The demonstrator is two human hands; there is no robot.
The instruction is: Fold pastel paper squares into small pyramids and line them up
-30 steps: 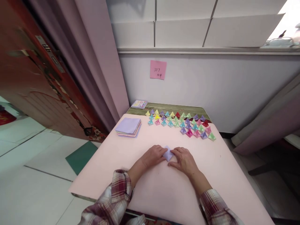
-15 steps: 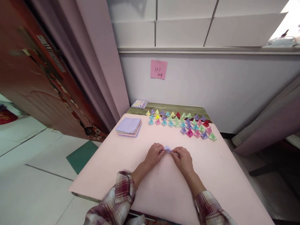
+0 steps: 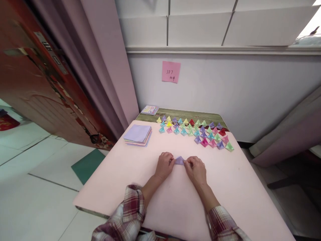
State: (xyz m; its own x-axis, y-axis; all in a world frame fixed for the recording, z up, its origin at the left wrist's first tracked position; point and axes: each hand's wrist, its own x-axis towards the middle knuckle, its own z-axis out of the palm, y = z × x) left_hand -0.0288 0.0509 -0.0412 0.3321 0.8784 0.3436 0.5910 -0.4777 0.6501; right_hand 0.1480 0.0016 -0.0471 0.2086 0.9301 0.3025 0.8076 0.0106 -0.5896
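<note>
A small folded piece of purple paper is held between both hands above the middle of the pink table cover. My left hand pinches its left end, fingers closed. At the right end, my right hand grips the paper between thumb and fingertips. The paper's upper edge rises to a point, and its ends are partly hidden by the fingers. Beyond the hands, several small folded paper pieces in many colours stand in rows. To the left lies a stack of square paper sheets with a purple one on top.
The pink cover lies over a table with a green wooden top showing at the back. A printed packet rests in the far left corner. A pink note is stuck to the wall. A green sheet lies on the floor.
The purple paper between my fingers looks wider and flatter now, showing a darker face. My hands have moved slightly apart, and the view has shifted a little.
</note>
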